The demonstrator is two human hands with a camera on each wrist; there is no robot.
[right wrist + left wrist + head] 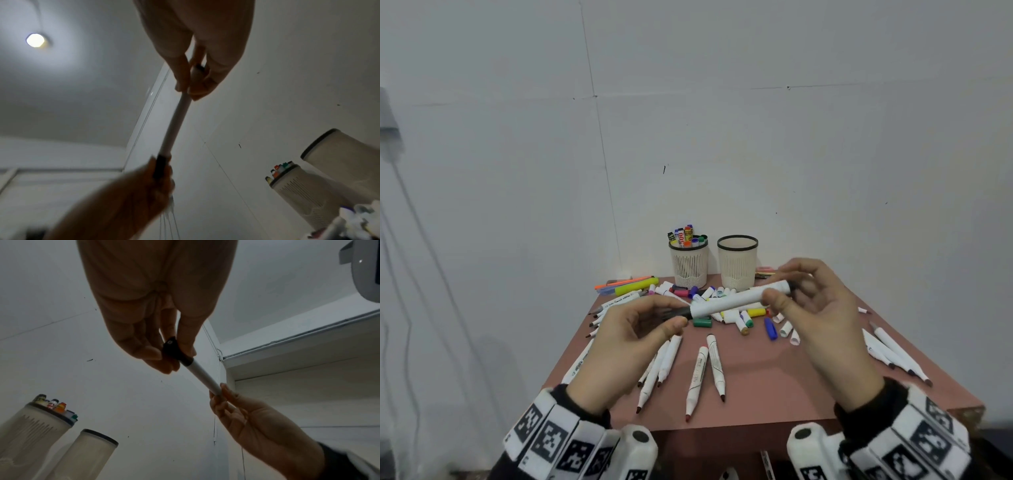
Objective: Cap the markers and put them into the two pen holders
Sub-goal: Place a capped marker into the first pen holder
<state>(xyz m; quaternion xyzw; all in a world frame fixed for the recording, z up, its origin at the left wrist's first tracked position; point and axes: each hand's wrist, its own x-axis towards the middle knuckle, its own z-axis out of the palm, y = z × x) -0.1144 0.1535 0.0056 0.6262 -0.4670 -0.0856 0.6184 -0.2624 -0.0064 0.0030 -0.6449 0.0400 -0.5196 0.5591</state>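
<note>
I hold a white marker level above the table between both hands. My left hand pinches its black cap at the left end, seen close in the left wrist view as the black cap. My right hand pinches the barrel's right end; the right wrist view shows the white barrel running down to the cap. Two cream pen holders stand at the back: the left holder has several capped markers, the right holder looks empty.
Many uncapped white markers and loose coloured caps lie scattered over the small pink table. Highlighters lie at the back left. More markers lie near the right edge. A white wall stands behind.
</note>
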